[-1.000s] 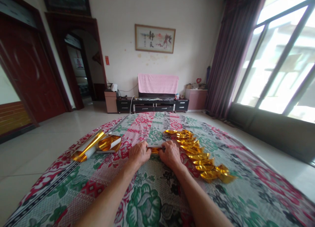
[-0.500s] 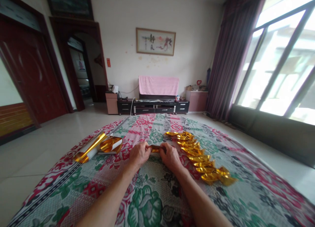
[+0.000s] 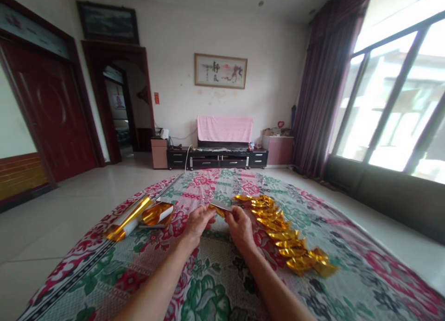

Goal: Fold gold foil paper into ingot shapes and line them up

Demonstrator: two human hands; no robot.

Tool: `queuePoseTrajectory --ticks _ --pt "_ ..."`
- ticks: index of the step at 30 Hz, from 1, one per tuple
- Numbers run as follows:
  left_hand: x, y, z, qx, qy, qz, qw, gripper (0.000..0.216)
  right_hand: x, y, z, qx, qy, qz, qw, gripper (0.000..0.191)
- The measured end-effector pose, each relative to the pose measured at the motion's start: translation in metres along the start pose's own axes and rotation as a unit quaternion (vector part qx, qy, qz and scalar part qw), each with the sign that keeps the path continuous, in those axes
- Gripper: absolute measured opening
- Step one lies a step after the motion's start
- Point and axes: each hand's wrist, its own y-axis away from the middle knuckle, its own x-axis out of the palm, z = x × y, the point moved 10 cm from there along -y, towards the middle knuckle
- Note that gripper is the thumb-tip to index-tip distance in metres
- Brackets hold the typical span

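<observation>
Both my hands hold one folded piece of gold foil paper (image 3: 219,207) a little above the flowered cloth (image 3: 215,284). My left hand (image 3: 198,222) pinches its left end and my right hand (image 3: 239,223) pinches its right end, fingers closed on it. To the right of my right hand, a row of several folded gold paper ingots (image 3: 285,233) runs from the middle of the cloth toward the right front. To the left lies a pile of gold foil sheets (image 3: 141,214), partly curled.
The cloth lies spread over a pale tiled floor (image 3: 69,200). A low black TV cabinet (image 3: 215,157) with a pink cover stands at the far wall, dark red doors at the left, and large windows with purple curtains at the right.
My hands have lifted the gold paper off the cloth and turned it slightly. The camera has tilted up, so everything sits lower in view.
</observation>
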Motion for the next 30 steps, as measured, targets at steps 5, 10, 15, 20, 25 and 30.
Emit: queuePoseTrajectory --ticks 5,10,15,20,25,30 --pt "0.002 0.0 0.001 -0.005 0.057 -0.002 0.998 0.038 0.011 0.001 -0.007 0.044 -0.107 0.03 0.993 0.024" --pt "-0.003 0.0 -0.004 0.01 0.047 -0.035 0.998 0.035 0.022 0.004 -0.006 0.004 -0.075 0.08 0.994 0.023" --pt "-0.009 0.001 -0.014 0.064 -0.02 -0.066 0.996 0.028 0.028 0.008 0.003 -0.043 0.016 0.105 0.993 0.022" --pt "-0.006 -0.001 -0.023 0.141 -0.112 -0.049 0.982 0.025 0.024 0.01 0.012 -0.034 0.008 0.103 0.994 0.025" --pt "0.006 0.002 -0.025 0.184 -0.166 0.0 0.969 0.026 0.022 0.007 0.003 0.012 -0.103 0.099 0.99 0.029" --pt "0.017 0.008 -0.028 0.185 -0.167 0.046 0.967 0.027 0.019 0.002 -0.008 0.06 -0.161 0.088 0.981 0.03"
